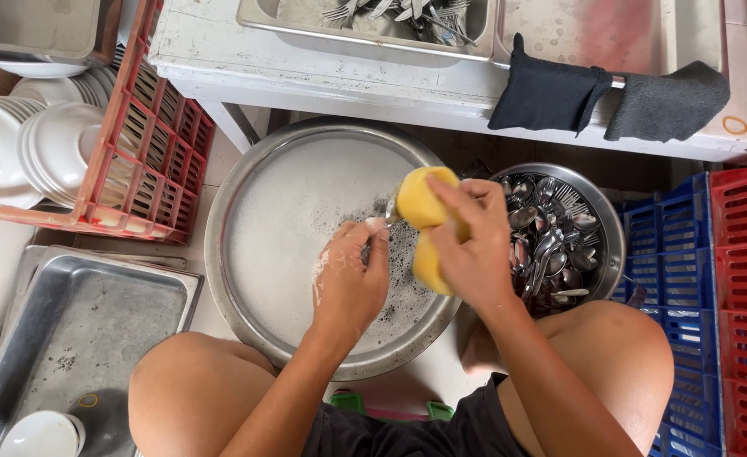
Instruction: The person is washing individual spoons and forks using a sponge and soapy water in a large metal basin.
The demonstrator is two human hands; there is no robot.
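Scrubbing a metal spoon [383, 222] over the wide round steel basin of soapy water [305, 211], the left hand [350, 283] is clenching its handle while the right hand [473, 254] is squeezing a yellow sponge [420, 203]; the steel bowl of piled cutlery [593, 211] beside is waiting unwashed.

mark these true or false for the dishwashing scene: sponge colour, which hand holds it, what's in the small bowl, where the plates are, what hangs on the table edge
1. The right hand holds a yellow sponge. True.
2. The left hand is empty. False: its fingers grip a piece of cutlery against the sponge.
3. The large round basin holds soapy water. True.
4. The smaller metal bowl is full of plates. False: it holds spoons and forks.
5. White plates are stacked in a blue crate. False: they stand in a red crate.
6. Two dark cloths hang over the white table edge. True.
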